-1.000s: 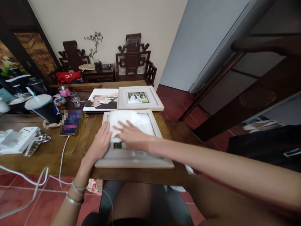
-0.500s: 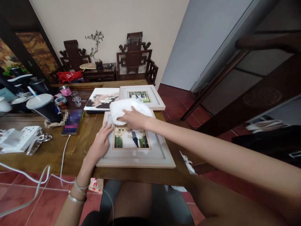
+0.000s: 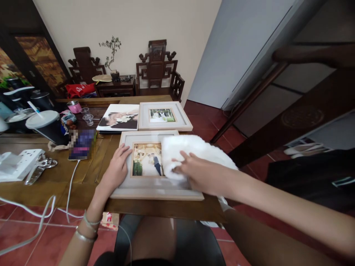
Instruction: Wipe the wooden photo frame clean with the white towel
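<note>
Swept rightward across picture frame (image 3: 149,184): fluffy white cloth (image 3: 194,144), long axis left-to-right; right hand (image 3: 199,170) clamping it, left hand (image 3: 118,167) flat on left edge.

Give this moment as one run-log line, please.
left hand: on near frame | right hand: holding towel | towel: over frame's right side

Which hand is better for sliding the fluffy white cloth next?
Probably the right hand: it holds the white cloth. The left hand rests on the near photo frame's left side, apart from the cloth.
</note>
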The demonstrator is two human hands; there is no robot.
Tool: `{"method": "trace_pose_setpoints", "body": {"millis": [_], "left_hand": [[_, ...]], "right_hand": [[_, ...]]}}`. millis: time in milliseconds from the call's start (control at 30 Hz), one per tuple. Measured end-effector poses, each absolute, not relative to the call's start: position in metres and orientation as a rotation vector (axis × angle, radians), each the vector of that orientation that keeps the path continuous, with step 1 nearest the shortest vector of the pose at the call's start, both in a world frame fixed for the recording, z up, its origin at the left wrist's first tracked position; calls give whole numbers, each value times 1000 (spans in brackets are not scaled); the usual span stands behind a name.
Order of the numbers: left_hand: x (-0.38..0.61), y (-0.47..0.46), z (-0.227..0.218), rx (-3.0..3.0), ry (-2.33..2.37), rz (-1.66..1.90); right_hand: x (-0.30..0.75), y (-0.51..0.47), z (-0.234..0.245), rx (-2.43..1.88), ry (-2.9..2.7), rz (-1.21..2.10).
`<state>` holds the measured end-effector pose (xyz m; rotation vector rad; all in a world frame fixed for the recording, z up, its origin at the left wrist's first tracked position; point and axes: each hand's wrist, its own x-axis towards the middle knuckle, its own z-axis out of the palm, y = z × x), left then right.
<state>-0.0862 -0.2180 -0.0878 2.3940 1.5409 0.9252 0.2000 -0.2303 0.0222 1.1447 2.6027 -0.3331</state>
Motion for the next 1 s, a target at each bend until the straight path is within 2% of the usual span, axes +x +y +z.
{"method": "trace_pose_setpoints", "body": {"millis": [167, 333, 433, 767, 900, 1000], "left_hand": [[-83, -219, -78, 2401, 1534, 835], [-84, -222, -76, 2357, 1490, 828], [-84, -222, -78, 2332, 1474, 832], [-82, -221, -75, 2229, 1573, 769], [-79, -221, -74, 2211, 1620, 797], [-79, -220, -76, 2260, 1603, 819]], "right_hand": [[206, -219, 23, 1206, 2573, -398], [205, -175, -8, 1212, 2684, 44], [200, -185, -13, 1149, 2678, 148], [187, -278, 29, 965, 2509, -533], [169, -255, 20, 1054, 2589, -506], [162, -219, 2, 1136, 2702, -279]]}}
